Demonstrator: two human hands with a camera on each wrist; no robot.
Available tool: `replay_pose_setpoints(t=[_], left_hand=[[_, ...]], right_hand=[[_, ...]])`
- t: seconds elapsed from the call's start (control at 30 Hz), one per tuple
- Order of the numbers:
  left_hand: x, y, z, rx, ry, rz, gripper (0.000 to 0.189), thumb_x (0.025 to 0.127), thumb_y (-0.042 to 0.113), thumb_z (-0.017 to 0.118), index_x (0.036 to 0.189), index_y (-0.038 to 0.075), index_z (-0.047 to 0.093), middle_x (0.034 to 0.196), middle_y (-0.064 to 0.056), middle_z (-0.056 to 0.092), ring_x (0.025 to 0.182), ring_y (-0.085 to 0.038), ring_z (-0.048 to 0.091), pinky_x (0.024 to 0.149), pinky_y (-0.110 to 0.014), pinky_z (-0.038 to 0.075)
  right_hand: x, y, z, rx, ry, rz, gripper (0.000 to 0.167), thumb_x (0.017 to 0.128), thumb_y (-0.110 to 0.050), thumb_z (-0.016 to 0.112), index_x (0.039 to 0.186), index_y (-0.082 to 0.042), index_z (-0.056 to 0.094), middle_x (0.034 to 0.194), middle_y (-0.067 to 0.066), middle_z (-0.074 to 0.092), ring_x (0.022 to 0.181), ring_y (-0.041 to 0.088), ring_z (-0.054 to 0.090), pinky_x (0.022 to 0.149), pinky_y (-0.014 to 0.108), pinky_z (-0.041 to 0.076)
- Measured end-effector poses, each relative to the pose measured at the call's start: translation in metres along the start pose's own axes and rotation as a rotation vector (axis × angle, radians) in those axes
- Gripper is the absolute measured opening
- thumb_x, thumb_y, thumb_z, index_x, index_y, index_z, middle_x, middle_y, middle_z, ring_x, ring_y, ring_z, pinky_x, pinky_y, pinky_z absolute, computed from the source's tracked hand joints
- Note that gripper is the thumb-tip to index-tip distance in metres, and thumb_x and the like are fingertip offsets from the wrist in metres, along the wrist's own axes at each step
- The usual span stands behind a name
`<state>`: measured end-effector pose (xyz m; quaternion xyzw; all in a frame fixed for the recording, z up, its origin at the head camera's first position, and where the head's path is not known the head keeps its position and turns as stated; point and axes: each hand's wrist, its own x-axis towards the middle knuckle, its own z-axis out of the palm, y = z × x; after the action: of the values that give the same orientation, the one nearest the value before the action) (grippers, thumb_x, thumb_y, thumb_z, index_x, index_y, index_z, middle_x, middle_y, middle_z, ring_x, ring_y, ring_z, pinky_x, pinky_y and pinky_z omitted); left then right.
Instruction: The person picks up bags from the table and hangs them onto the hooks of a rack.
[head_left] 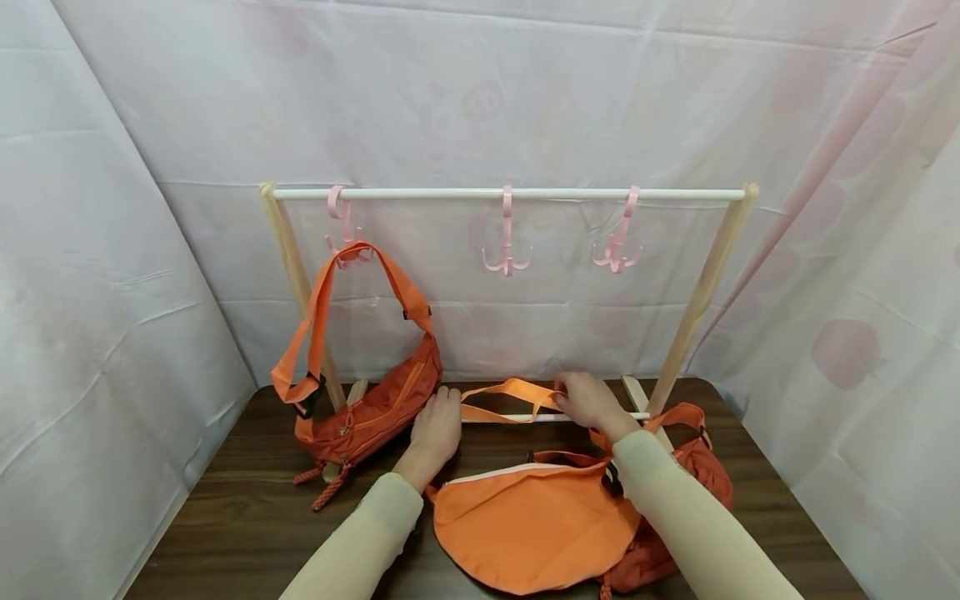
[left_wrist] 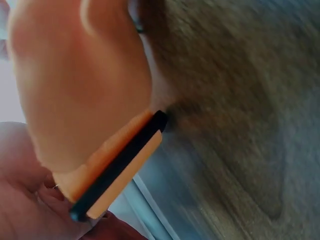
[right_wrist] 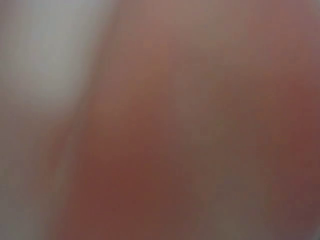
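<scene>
An orange half-moon waist bag (head_left: 536, 525) lies flat at the front of the table. Its orange strap (head_left: 517, 387) loops up between my two hands, behind the bag. My left hand (head_left: 437, 427) grips one end of that strap; in the left wrist view, a black slider buckle (left_wrist: 120, 165) crosses the strap close to the palm (left_wrist: 30, 185). My right hand (head_left: 592, 404) pinches the strap at its other side. Only a reddish blur fills the right wrist view.
A rust-red bag (head_left: 390, 408) hangs by its strap from the left pink hook (head_left: 347, 233). Pink hooks also hang at the middle (head_left: 507, 242) and right (head_left: 618, 237) of the white rail (head_left: 427, 194). Another rust-red bag (head_left: 708, 471) lies under my right forearm on the wooden table (head_left: 217, 517).
</scene>
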<state>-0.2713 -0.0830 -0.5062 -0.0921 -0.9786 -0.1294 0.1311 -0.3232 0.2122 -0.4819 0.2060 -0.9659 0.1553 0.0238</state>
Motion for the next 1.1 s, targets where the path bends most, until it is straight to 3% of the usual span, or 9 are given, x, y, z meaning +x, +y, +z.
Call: replay_pose_setpoints(t=[0.17, 0.3, 0.47, 0.67, 0.87, 0.97, 1.1], left_hand=[[-0.003, 0.002, -0.006, -0.094, 0.000, -0.055, 0.026, 0.098, 0.001, 0.070, 0.123, 0.002, 0.066, 0.116, -0.015, 0.054, 0.086, -0.033, 0.067, 0.069, -0.050, 0.059], [-0.004, 0.005, -0.012, -0.184, 0.083, -0.062, 0.023, 0.102, 0.004, 0.064, 0.125, 0.004, 0.064, 0.118, -0.015, 0.050, 0.068, -0.033, 0.064, 0.061, -0.047, 0.058], [-0.004, 0.007, -0.019, -0.256, 0.186, -0.012, 0.021, 0.102, 0.002, 0.058, 0.122, 0.005, 0.060, 0.121, -0.015, 0.046, 0.052, -0.022, 0.052, 0.053, -0.038, 0.053], [-0.006, 0.012, -0.032, -0.314, 0.230, 0.054, 0.019, 0.104, 0.000, 0.052, 0.121, 0.006, 0.057, 0.120, -0.013, 0.052, 0.060, -0.018, 0.054, 0.058, -0.033, 0.053], [-0.010, 0.019, -0.045, -0.334, 0.255, 0.075, 0.018, 0.104, 0.000, 0.052, 0.121, 0.007, 0.057, 0.115, -0.011, 0.059, 0.074, -0.022, 0.064, 0.068, -0.036, 0.059], [-0.012, 0.022, -0.053, -0.348, 0.279, 0.097, 0.019, 0.104, -0.001, 0.053, 0.121, 0.006, 0.058, 0.115, -0.011, 0.060, 0.076, -0.022, 0.066, 0.070, -0.036, 0.060], [-0.017, 0.026, -0.063, -0.374, 0.303, 0.121, 0.020, 0.102, -0.002, 0.053, 0.120, 0.006, 0.058, 0.115, -0.010, 0.059, 0.076, -0.022, 0.065, 0.071, -0.037, 0.059]], right_hand=[[0.001, 0.004, 0.001, -0.020, 0.026, 0.043, 0.014, 0.100, -0.016, 0.071, 0.087, -0.013, 0.065, 0.079, 0.002, 0.057, 0.068, 0.020, 0.052, 0.064, 0.042, 0.045], [0.001, 0.006, 0.004, -0.045, 0.038, 0.051, 0.012, 0.097, -0.015, 0.071, 0.086, -0.013, 0.067, 0.083, 0.003, 0.057, 0.072, 0.022, 0.052, 0.067, 0.043, 0.047], [0.004, 0.007, 0.010, -0.058, 0.053, 0.038, 0.008, 0.096, -0.018, 0.073, 0.093, -0.011, 0.069, 0.090, 0.005, 0.059, 0.079, 0.024, 0.056, 0.074, 0.046, 0.050], [0.008, 0.001, 0.014, -0.027, 0.045, 0.034, 0.027, 0.095, -0.022, 0.077, 0.113, -0.006, 0.064, 0.099, 0.007, 0.059, 0.089, 0.029, 0.059, 0.079, 0.052, 0.050], [0.012, -0.009, 0.017, 0.004, 0.035, -0.020, 0.052, 0.094, -0.020, 0.078, 0.140, -0.001, 0.059, 0.130, 0.016, 0.065, 0.118, 0.038, 0.063, 0.099, 0.060, 0.050], [0.014, -0.012, 0.020, 0.013, 0.030, -0.051, 0.047, 0.096, -0.020, 0.077, 0.138, -0.004, 0.063, 0.131, 0.014, 0.067, 0.118, 0.037, 0.065, 0.100, 0.060, 0.049], [0.015, -0.014, 0.022, 0.040, 0.022, -0.077, 0.029, 0.097, -0.020, 0.077, 0.124, -0.012, 0.072, 0.117, 0.005, 0.073, 0.108, 0.031, 0.069, 0.098, 0.058, 0.049]])
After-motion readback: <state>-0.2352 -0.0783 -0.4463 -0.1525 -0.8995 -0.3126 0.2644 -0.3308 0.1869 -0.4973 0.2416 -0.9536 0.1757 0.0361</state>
